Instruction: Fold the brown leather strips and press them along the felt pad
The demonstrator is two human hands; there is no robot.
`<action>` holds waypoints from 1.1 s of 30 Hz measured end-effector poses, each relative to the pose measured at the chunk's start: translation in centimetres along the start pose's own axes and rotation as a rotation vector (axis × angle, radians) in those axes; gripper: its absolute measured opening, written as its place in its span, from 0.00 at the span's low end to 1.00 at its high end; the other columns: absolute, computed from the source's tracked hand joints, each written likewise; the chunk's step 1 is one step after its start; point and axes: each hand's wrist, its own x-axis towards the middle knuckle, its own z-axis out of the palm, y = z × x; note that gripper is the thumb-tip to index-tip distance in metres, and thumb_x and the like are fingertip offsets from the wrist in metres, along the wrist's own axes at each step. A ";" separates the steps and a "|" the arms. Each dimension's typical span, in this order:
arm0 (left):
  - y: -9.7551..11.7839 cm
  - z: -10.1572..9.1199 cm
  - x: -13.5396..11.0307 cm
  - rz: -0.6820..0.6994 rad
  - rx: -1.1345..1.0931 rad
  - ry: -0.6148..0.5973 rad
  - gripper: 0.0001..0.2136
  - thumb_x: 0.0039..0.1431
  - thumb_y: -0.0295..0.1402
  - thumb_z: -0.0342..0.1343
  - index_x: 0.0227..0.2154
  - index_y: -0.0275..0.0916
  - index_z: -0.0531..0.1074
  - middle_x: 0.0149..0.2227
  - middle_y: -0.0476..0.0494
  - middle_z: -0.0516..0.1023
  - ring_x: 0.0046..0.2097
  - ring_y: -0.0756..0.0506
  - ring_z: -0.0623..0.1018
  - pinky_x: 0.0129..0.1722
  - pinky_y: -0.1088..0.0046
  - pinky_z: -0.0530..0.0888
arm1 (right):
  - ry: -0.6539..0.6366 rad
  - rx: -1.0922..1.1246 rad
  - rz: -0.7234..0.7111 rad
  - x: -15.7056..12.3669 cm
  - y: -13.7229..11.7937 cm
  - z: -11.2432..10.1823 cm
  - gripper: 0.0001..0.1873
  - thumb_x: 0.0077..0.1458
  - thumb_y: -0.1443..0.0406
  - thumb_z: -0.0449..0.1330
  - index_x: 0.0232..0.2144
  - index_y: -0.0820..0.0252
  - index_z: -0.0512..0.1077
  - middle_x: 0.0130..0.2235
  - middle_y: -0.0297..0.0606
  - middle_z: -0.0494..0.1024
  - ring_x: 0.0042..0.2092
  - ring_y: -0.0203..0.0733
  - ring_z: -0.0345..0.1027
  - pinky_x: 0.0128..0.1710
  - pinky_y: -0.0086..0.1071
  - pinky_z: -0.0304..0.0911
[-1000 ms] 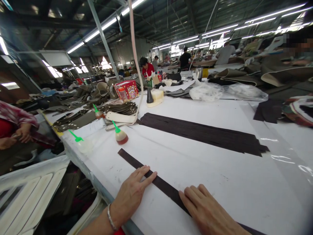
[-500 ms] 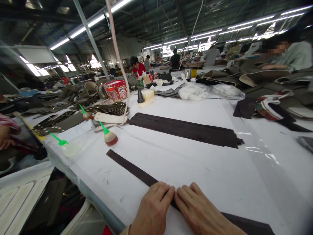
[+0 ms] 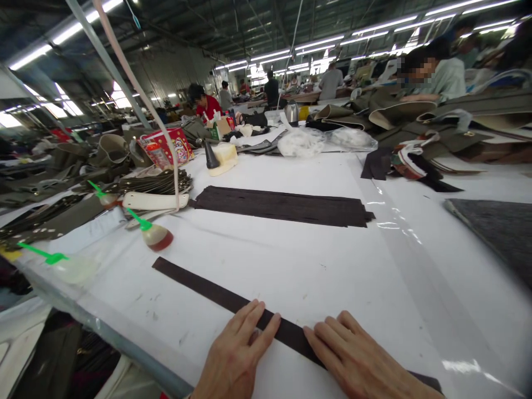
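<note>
A long dark brown strip (image 3: 216, 292) lies slantwise across the white table, running under both my hands. My left hand (image 3: 236, 349) rests on it with fingers stretched out and apart, the tips pressing its surface. Further along, my right hand (image 3: 349, 349) is closed on the strip, thumb and bent fingers together at its far edge. Its palm hides part of the strip, and the near end shows again past the wrist. Beyond my hands lies a flat stack of similar dark strips (image 3: 282, 206).
Squeeze bottles with green nozzles, one holding amber liquid (image 3: 158, 237) and one pale (image 3: 77, 269), stand at left. Farther back are a yellowish block (image 3: 226, 158), a red patterned bag (image 3: 178, 145) and clear plastic bags (image 3: 301, 142). A grey felt-like sheet (image 3: 499, 227) lies right. Co-workers are behind.
My hands, close together before, are now apart, with a bare stretch of strip between them. My left fingers have spread out. The view has turned to the right.
</note>
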 end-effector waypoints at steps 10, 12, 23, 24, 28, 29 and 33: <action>0.8 -1.1 1.7 -0.125 -0.123 0.105 0.19 0.58 0.19 0.44 0.48 0.36 0.73 0.53 0.35 0.70 0.54 0.41 0.71 0.48 0.63 0.76 | 0.031 0.153 0.185 -0.8 0.2 1.2 0.17 0.53 0.75 0.54 0.46 0.61 0.65 0.36 0.37 0.70 0.35 0.45 0.61 0.38 0.39 0.53; 1.4 -1.2 2.3 -0.067 -0.162 0.163 0.17 0.58 0.19 0.45 0.46 0.34 0.73 0.47 0.35 0.74 0.49 0.42 0.74 0.45 0.66 0.77 | 0.035 0.200 0.243 -0.7 0.1 1.6 0.17 0.51 0.75 0.58 0.43 0.59 0.65 0.35 0.35 0.70 0.35 0.45 0.61 0.38 0.38 0.52; 2.9 0.2 1.9 0.112 -0.151 0.167 0.16 0.64 0.21 0.42 0.45 0.34 0.74 0.37 0.40 0.78 0.40 0.45 0.77 0.38 0.71 0.78 | -0.074 0.239 0.278 1.5 0.3 1.9 0.11 0.51 0.77 0.59 0.29 0.57 0.65 0.31 0.32 0.70 0.32 0.44 0.61 0.34 0.36 0.49; 2.9 0.2 1.9 0.114 -0.149 0.171 0.16 0.64 0.21 0.42 0.45 0.34 0.74 0.37 0.40 0.78 0.40 0.45 0.77 0.38 0.71 0.78 | -0.068 0.239 0.299 1.5 0.2 2.2 0.10 0.52 0.76 0.58 0.28 0.57 0.64 0.30 0.32 0.70 0.31 0.44 0.61 0.34 0.36 0.49; 2.7 0.1 2.0 0.108 -0.158 0.175 0.14 0.65 0.22 0.44 0.44 0.34 0.74 0.37 0.41 0.79 0.39 0.46 0.78 0.38 0.72 0.79 | -0.075 0.366 0.577 1.3 -0.2 2.4 0.10 0.61 0.72 0.50 0.29 0.56 0.63 0.27 0.32 0.69 0.29 0.42 0.62 0.31 0.35 0.50; 2.7 0.2 2.0 0.104 -0.162 0.178 0.14 0.65 0.23 0.44 0.44 0.34 0.74 0.37 0.42 0.79 0.39 0.46 0.78 0.38 0.72 0.79 | -0.089 0.418 0.617 1.2 -0.1 2.2 0.10 0.63 0.71 0.49 0.29 0.56 0.63 0.27 0.31 0.69 0.29 0.41 0.63 0.30 0.34 0.51; 2.8 0.4 1.5 0.082 -0.164 0.213 0.16 0.62 0.20 0.43 0.43 0.35 0.75 0.37 0.43 0.80 0.39 0.46 0.80 0.38 0.73 0.79 | -0.140 0.505 0.499 2.0 0.2 1.3 0.07 0.64 0.70 0.49 0.35 0.55 0.64 0.33 0.32 0.71 0.33 0.40 0.65 0.35 0.34 0.54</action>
